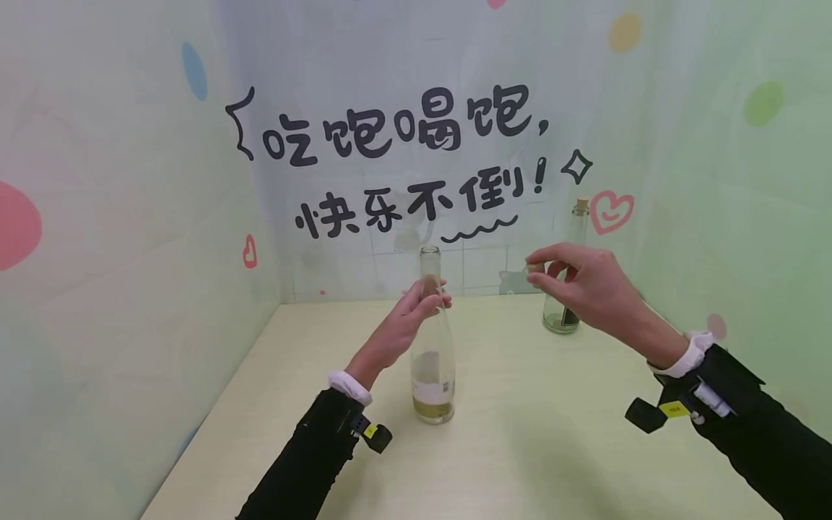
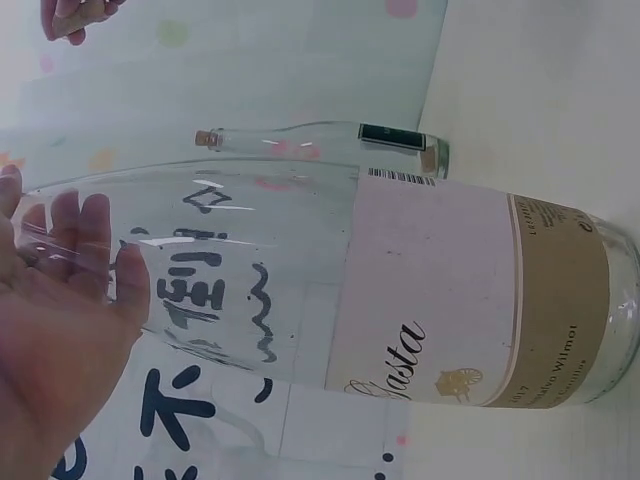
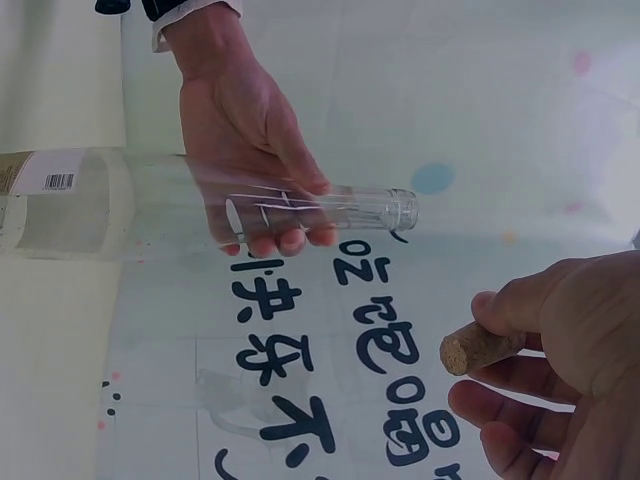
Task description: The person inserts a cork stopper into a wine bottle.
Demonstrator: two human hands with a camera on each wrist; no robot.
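Observation:
A clear glass wine bottle (image 1: 433,372) stands upright on the table, its mouth bare. A pale and gold label (image 2: 435,290) wraps its lower body. My left hand (image 1: 398,328) grips the bottle round the neck, below the rim, with the thumb and fingers on opposite sides. Off to the right and at about the height of the bottle mouth, my right hand (image 1: 588,285) is raised. Between its thumb and index finger it pinches a cork (image 3: 478,348), one end of which points out toward the bottle; the fingers hide the rest.
A second clear bottle (image 1: 554,319) stands farther back on the right, partly behind my right hand, with a cork (image 1: 582,204) in its mouth. The pale table (image 1: 494,448) ends at printed fabric walls (image 1: 97,144) on the left, back and right.

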